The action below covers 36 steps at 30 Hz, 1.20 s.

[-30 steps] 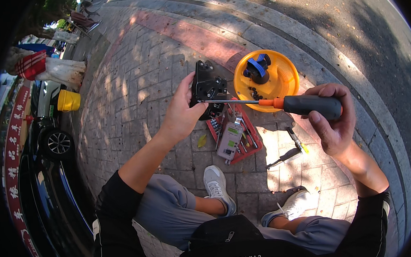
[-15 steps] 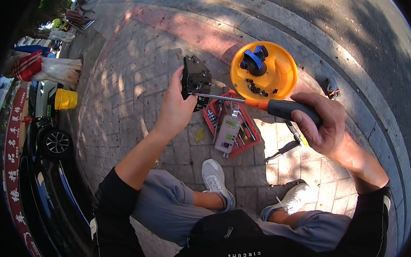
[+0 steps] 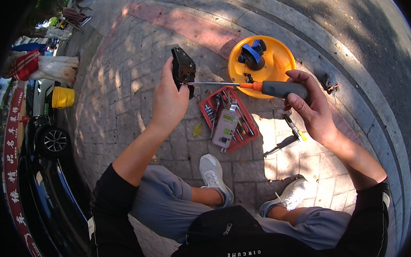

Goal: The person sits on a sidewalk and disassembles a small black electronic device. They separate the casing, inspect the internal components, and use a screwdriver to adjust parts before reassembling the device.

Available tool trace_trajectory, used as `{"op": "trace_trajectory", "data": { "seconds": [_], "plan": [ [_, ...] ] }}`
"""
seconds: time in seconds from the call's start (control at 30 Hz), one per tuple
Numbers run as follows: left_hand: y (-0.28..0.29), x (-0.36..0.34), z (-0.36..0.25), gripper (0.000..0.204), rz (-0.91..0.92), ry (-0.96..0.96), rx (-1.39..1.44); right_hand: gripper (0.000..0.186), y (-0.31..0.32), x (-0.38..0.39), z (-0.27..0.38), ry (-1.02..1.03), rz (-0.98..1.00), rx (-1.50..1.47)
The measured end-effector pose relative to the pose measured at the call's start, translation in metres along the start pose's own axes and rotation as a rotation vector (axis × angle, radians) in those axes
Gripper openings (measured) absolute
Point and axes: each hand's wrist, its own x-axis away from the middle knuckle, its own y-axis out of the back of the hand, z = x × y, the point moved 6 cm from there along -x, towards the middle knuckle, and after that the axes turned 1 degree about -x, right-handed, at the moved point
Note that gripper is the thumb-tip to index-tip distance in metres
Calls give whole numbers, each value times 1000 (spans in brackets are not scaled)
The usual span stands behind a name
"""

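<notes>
My left hand (image 3: pixel 170 100) is closed around the edge of a black angular part (image 3: pixel 183 68) with holes in it, held up over the paving. A screwdriver (image 3: pixel 278 88) with a dark grey and orange handle is in my right hand (image 3: pixel 312 108), its fingers round the handle's end. The long metal shaft points left, and its tip meets the lower part of the black piece beside my left thumb. Exactly what the tip sits in is too small to make out.
Beneath lies a red tool tray (image 3: pixel 248 142) with bits and a clear-lidded case (image 3: pixel 225 127). Beyond it, an orange basin (image 3: pixel 284 67) holds a blue-and-black object (image 3: pixel 253 55) and small dark pieces. A hammer-like tool (image 3: pixel 294 125) lies right of the tray, near my shoes. A parked car (image 3: pixel 53 185) stands left.
Both hands have shifted a little up and left with the black part and the screwdriver. The right hand's fingers have loosened and turned on the handle, and the screwdriver lies more level.
</notes>
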Motion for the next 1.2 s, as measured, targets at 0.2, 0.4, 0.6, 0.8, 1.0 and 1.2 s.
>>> {"op": "trace_trajectory", "data": {
  "seconds": [0.2,0.4,0.6,0.8,1.0,1.2],
  "plan": [
    [-1,4,-2,72,58,147,-53,47,4,12,-24,-430,181,-189],
    [3,0,-6,74,-24,-10,-83,46,7,13,-55,-421,335,-198],
    [4,1,-5,73,-30,-5,-53,53,17,3,-47,-135,192,-28],
    [3,1,-8,73,-30,-6,-90,45,18,8,-64,-458,123,-290],
    [1,2,-8,75,8,8,-110,49,8,4,-60,-460,359,-296],
    [-1,4,-8,74,46,94,-53,44,22,3,-62,-364,-51,-245]
  ]
}}
